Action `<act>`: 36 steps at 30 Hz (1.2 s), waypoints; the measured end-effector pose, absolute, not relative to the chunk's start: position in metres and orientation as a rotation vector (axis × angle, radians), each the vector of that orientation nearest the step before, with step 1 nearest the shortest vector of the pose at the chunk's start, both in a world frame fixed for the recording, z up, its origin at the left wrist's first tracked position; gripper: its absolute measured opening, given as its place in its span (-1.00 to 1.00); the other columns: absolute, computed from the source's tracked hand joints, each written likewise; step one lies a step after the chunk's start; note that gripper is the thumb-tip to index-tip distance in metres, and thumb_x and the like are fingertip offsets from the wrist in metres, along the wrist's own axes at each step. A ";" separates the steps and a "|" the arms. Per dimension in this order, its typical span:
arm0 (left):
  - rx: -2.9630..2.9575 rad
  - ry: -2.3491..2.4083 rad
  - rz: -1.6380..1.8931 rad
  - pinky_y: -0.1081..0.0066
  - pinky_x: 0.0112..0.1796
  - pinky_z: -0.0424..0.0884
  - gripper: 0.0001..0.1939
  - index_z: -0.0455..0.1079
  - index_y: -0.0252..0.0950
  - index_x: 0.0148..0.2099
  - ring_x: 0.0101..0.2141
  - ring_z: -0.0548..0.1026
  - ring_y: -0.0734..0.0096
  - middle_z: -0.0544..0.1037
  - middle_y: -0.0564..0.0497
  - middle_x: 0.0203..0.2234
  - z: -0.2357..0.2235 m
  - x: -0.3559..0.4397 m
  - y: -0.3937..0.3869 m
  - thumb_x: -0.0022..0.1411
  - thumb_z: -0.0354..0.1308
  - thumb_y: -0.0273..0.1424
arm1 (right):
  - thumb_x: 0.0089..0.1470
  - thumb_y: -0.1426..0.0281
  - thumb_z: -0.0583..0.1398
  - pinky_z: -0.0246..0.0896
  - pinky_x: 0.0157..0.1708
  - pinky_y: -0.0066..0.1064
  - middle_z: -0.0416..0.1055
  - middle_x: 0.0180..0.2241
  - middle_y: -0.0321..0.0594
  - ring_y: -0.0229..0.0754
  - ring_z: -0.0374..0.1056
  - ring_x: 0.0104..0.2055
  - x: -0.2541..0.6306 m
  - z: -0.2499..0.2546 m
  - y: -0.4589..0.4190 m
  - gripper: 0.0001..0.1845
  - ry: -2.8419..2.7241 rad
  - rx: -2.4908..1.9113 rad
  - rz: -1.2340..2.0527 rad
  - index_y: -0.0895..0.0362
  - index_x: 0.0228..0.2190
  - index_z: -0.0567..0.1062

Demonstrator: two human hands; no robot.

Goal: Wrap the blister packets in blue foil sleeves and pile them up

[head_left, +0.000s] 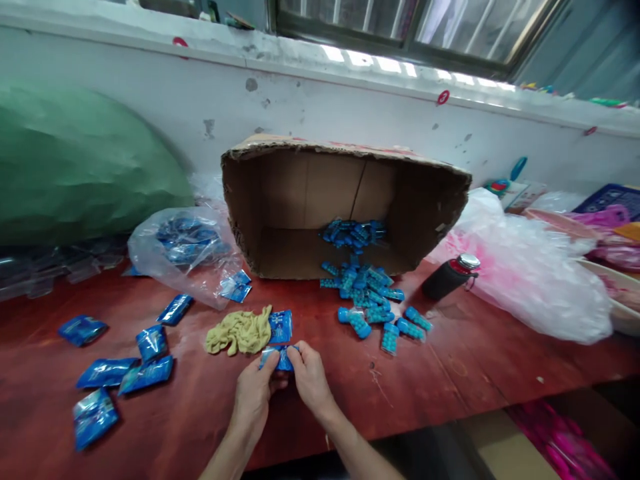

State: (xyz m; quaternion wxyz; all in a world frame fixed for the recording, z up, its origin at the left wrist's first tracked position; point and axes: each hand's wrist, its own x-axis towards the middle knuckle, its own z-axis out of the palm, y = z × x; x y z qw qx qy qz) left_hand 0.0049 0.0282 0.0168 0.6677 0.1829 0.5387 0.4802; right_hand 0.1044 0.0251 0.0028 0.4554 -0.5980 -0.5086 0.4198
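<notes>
Both my hands pinch one small blue packet point(281, 358) just above the front part of the red table. My left hand point(256, 387) grips its left side, and my right hand point(311, 377) has its right side. Right behind the packet lies a flat blue packet point(281, 326), beside a crumpled yellow-green glove-like cloth point(240, 331). To the left are several plump blue packets point(151, 342). Small bottles or tubes of blue beads point(367, 293) spill in a heap to the right, some of them inside a cardboard box point(265, 257) lying on its side.
A clear plastic bag point(145, 243) of blue packets sits left of the box, near a large green sack point(75, 160). On the right stand a dark flask point(445, 279) with a silver cap and a white plastic bag point(545, 287). The red table's point(425, 400) front edge runs below my hands.
</notes>
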 end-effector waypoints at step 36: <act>0.101 1.081 1.045 0.54 -0.63 0.40 -0.84 0.31 -0.36 -0.51 -0.66 0.42 0.51 0.38 0.07 -0.76 0.017 -0.005 0.019 0.06 0.13 -0.41 | -0.05 0.52 0.13 0.16 -0.10 -0.36 0.29 -0.19 -0.20 -0.17 0.24 -0.11 0.149 0.043 -0.003 -0.65 -1.716 -1.283 0.847 0.04 -0.17 0.39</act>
